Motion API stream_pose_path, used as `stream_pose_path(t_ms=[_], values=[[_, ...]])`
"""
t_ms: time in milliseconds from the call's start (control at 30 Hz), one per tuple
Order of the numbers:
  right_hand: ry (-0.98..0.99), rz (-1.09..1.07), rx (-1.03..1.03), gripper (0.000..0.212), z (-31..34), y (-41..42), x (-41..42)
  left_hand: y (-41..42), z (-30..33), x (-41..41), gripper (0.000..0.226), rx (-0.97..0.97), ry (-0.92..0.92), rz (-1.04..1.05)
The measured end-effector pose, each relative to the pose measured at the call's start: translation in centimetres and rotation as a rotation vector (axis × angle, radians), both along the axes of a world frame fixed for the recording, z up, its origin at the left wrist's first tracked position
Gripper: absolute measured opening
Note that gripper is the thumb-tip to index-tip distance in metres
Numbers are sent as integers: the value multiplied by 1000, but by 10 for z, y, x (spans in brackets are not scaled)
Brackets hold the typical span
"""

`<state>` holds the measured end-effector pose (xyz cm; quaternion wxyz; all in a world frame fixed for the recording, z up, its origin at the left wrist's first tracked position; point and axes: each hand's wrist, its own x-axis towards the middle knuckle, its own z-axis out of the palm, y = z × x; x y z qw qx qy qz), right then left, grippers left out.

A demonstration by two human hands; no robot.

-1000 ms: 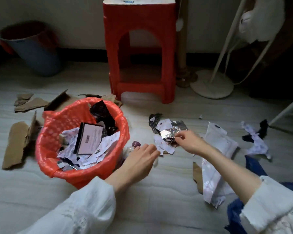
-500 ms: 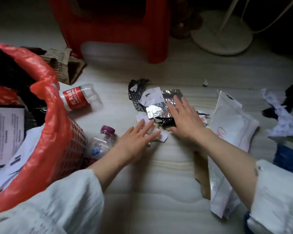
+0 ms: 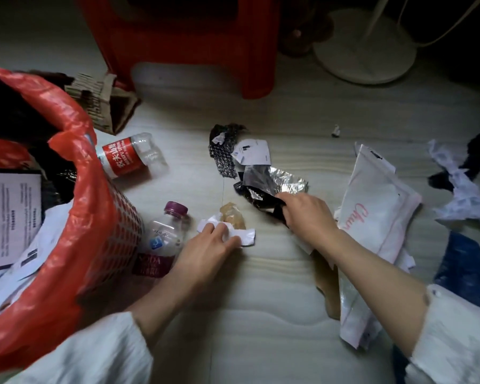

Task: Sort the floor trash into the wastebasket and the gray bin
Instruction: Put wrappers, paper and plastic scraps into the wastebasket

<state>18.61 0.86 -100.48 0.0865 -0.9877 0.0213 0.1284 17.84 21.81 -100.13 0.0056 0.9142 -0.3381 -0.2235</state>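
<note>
Left hand (image 3: pixel 211 246) lies low on the floor with its fingers curled onto a torn white paper scrap (image 3: pixel 244 236), pinning and gathering it; right hand (image 3: pixel 306 214), just across from it, pinches the near end of a crumpled black-and-silver foil wrapper (image 3: pixel 263 187) that trails away beyond its knuckles. Both pieces would be nearly weightless, limp and crackly: the foil is likely to slide and spring open, so a bunched grip at its crushed black end suits it better than an edge pinch, while the paper is best scooped flat under the fingertips. A yellowish wad of tape or film (image 3: pixel 232 217), touching the paper just past the left fingertips, looks soft and possibly tacky. Outside the left wrist lie a purple-capped soda bottle (image 3: pixel 162 239) and, farther off, a red-labelled water bottle (image 3: pixel 128 157), both light, rigid and prone to roll. Red-lined wastebasket (image 3: pixel 92 217) stands just beyond those, already holding paper. Right of the right forearm rests a white mailer bag (image 3: pixel 377 217). Pale wood-grain floor (image 3: pixel 261 314) is smooth and hard; a red plastic stool (image 3: pixel 178 42) and a white fan base (image 3: pixel 365 55) stand beyond. No gray bin is visible.
</note>
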Motion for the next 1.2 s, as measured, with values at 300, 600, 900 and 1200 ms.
stream_pose_path(t_ms=[300,600,900,1200], values=[[-66,-152,120,29,34,-4,-22,3,11,-7,29,-94,-43,104],[-254,-463,418,20,98,14,-40,3,76,-23,11,-574,-69,417],[-432,-342,626,7,189,70,-26,37,202,-6,21,-959,-309,595],[-473,32,624,27,253,196,-16,162,232,-20,11,-736,-718,1015]])
